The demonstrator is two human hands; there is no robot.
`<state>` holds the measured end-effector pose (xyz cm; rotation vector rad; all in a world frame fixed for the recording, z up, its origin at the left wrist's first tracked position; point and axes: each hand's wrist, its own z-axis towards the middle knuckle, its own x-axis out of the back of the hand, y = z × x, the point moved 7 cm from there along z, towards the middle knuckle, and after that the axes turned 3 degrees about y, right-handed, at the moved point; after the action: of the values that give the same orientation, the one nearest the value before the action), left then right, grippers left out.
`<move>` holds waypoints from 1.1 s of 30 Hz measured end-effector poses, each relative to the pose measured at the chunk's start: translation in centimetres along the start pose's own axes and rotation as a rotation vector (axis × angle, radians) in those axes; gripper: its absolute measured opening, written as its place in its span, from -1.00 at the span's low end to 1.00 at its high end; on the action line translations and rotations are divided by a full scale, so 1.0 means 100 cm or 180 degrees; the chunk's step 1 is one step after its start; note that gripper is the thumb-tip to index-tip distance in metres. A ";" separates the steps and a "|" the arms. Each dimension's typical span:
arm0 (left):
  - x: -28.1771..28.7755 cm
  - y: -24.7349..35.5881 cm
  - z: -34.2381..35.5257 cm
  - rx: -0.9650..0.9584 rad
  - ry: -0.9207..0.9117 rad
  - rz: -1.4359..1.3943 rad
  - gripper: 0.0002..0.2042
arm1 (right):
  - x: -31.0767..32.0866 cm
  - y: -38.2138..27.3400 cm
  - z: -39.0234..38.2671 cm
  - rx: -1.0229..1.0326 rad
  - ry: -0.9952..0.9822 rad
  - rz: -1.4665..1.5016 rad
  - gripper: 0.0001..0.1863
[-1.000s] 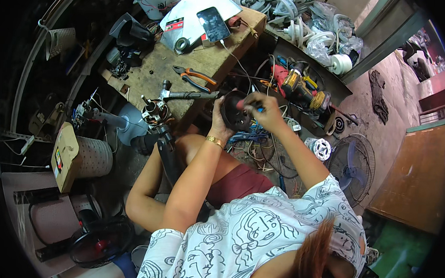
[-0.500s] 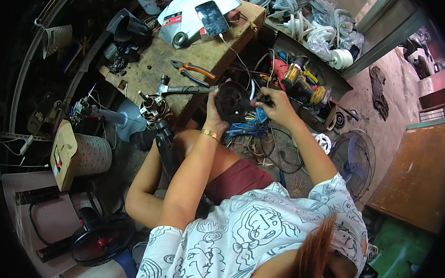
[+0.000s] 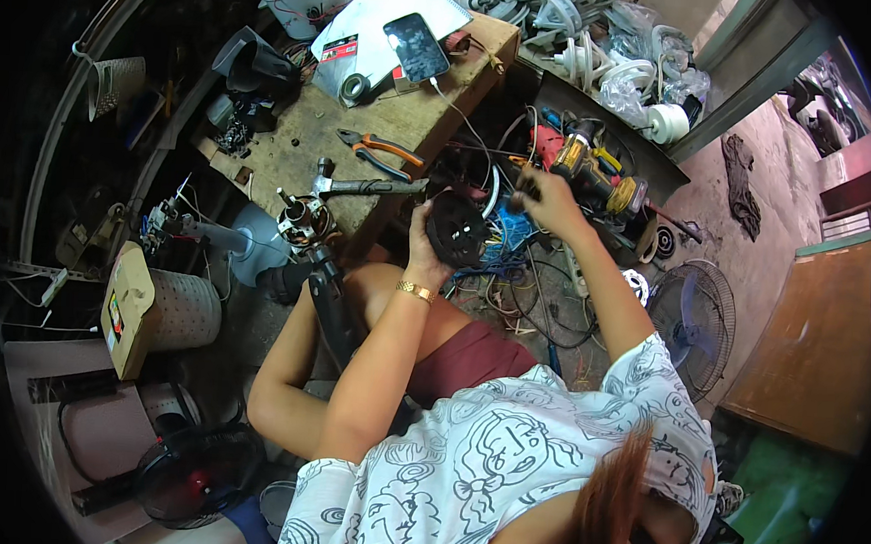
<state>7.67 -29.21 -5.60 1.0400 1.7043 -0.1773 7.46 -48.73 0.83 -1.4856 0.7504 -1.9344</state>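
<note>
My left hand (image 3: 422, 242), below a gold wristwatch-like band, grips a round black plastic housing (image 3: 456, 230) by its left edge. The housing is tilted, with its ribbed, holed face showing. My right hand (image 3: 555, 207) is apart from it, to the right, above the cluttered tools. Its fingers are curled around something dark, too small and blurred to name. Just left of the housing a hammer (image 3: 371, 186) lies along the bench edge. Beside it stands a bare fan motor (image 3: 305, 218) with copper windings, on a black stand (image 3: 335, 302).
Pliers (image 3: 380, 151), tape (image 3: 354, 89) and a phone (image 3: 416, 48) lie on the wooden bench (image 3: 295, 139). A yellow cordless drill (image 3: 595, 170), blue wires (image 3: 511, 227) and cables crowd the right. A caged fan (image 3: 691, 327) stands farther right; a perforated bin (image 3: 183, 305) is at left.
My right hand has moved away from the black housing, slightly up and right. The housing, still in my left hand, has shifted a little lower and turned slightly.
</note>
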 end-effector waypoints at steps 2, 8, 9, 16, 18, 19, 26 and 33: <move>-0.001 0.004 -0.002 -0.0038 -0.0067 -0.0059 -0.47 | 0.003 -0.004 0.005 -0.0017 -0.0013 -0.0128 -0.81; 0.024 0.014 0.011 -0.0284 0.0130 -0.0196 -0.43 | -0.044 -0.059 -0.016 0.0890 -0.0803 0.0886 -0.84; 0.006 0.012 0.000 -0.0183 0.0069 -0.0219 -0.57 | -0.039 -0.069 -0.021 0.0797 -0.1154 0.0500 -0.81; 0.004 0.017 0.000 -0.0226 0.0008 -0.0235 -0.39 | -0.012 0.009 0.030 0.0293 -0.0687 -0.0717 -0.73; -0.040 0.011 -0.011 -0.0211 -0.0203 -0.0030 -0.49 | 0.012 0.047 0.054 0.0340 -0.0107 -0.0958 -0.71; -0.035 0.012 -0.012 -0.0157 -0.0091 -0.0273 -0.49 | 0.012 0.047 0.062 0.0208 -0.0164 -0.1255 -0.60; -0.017 0.016 -0.020 -0.0007 0.0105 0.0392 -0.20 | -0.016 -0.058 0.021 -0.0065 -0.0807 0.1703 -0.64; -0.046 0.025 -0.065 -0.0473 0.0530 0.0628 -0.31 | -0.015 -0.109 -0.009 0.0043 -0.0048 0.1728 -0.46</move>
<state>4.98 -26.42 1.83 1.1284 1.7213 0.1646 5.75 -40.23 7.60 -1.1335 1.0084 -1.5089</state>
